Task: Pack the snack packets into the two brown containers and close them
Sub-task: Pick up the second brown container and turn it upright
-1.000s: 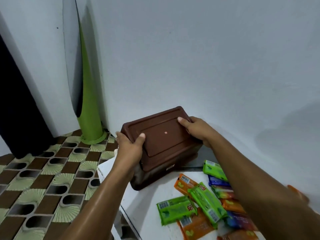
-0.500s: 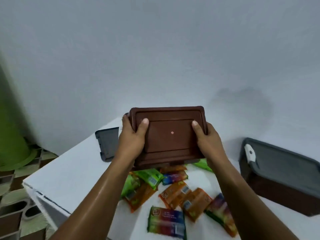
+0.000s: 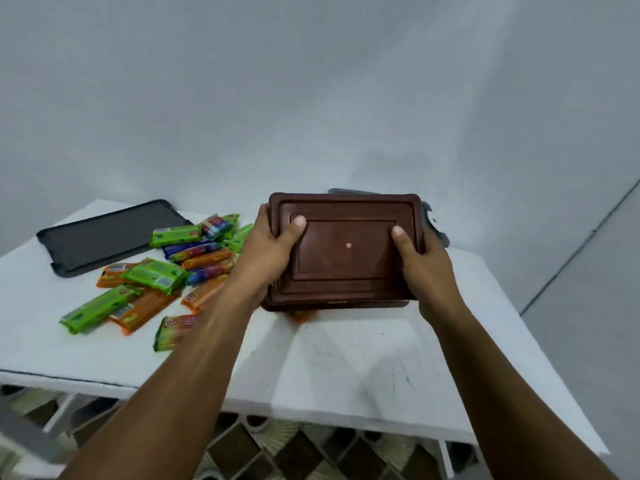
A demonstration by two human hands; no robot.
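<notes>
The brown container (image 3: 346, 251) hides nearly all of a grey object (image 3: 438, 234) behind it.

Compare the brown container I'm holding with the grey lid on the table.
The brown container is reddish brown; the grey lid is dark grey. The brown container is gripped at both ends by the left hand and right hand, tipped toward the camera; the grey lid lies flat on the table, untouched. Both are rectangular with rounded corners.
</notes>
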